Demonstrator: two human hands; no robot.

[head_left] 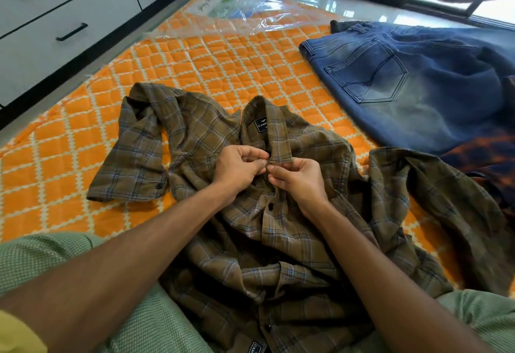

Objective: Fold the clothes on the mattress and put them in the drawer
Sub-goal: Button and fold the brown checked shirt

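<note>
At the far left stand the white drawers (64, 15), shut, their black handles facing the orange quilted mattress (223, 68) that lies just beside them on the floor. On the mattress, left of centre, the brown plaid shirt (278, 227) lies front up and rumpled, one sleeve flung out toward the drawers, its collar at the far end and its hem drawn into the person's lap. So its long axis runs straight away from the body, and the button line runs with it.

The left hand (237, 168) pinches the placket edge just under the collar, its fingers (255, 154) curled narrow on the cloth. Touching it, the right hand (298, 182) pinches the opposite edge the same way. Both sit at the top button, equally near it; it looks like fastening that button before folding. The next buttons lie below the hands, toward the body.

To the right, well apart from the hands, lie blue jeans (404, 88), back pocket up, unfolded, and past them a dark orange-mottled garment (479, 154).
</note>
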